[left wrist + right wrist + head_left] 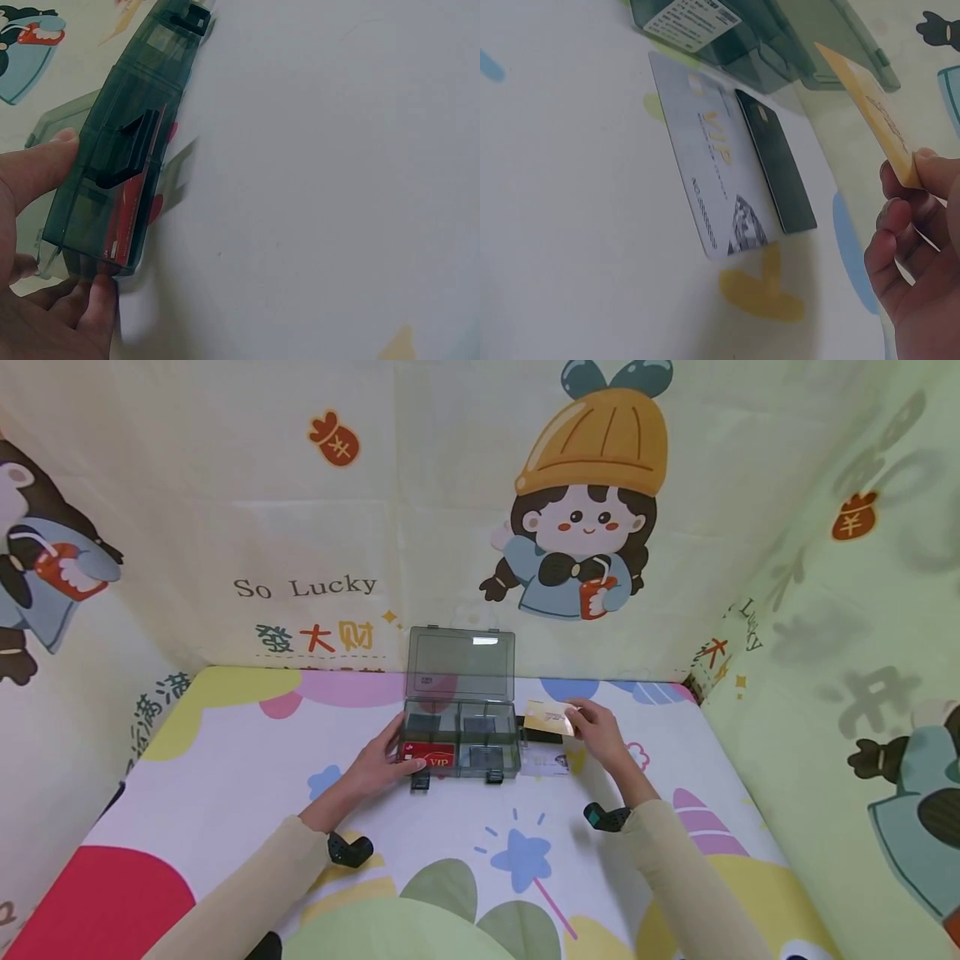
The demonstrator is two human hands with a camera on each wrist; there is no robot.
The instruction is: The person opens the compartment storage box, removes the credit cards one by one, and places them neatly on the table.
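A transparent dark-green plastic case (pixel 459 742) stands on the table with its lid (pixel 459 664) raised at the back. My left hand (pixel 372 766) grips its left side, thumb at the front edge and fingers around the end. In the front left compartment lies a red VIP card (pixel 429 753); dark squares show in the other compartments. My right hand (pixel 597 732) pinches a gold card (pixel 547 717) by its right edge, above the table right of the case. Below it lie a silver VIP card (pixel 697 142) and a black card (pixel 778 165), side by side in the right wrist view.
Two dark latches (pixel 494 776) hang off the case's front edge. A printed label (pixel 692 22) marks the case's side. The table (pixel 450 818) has a white patterned cloth, and printed fabric walls (pixel 435 527) rise behind and beside it.
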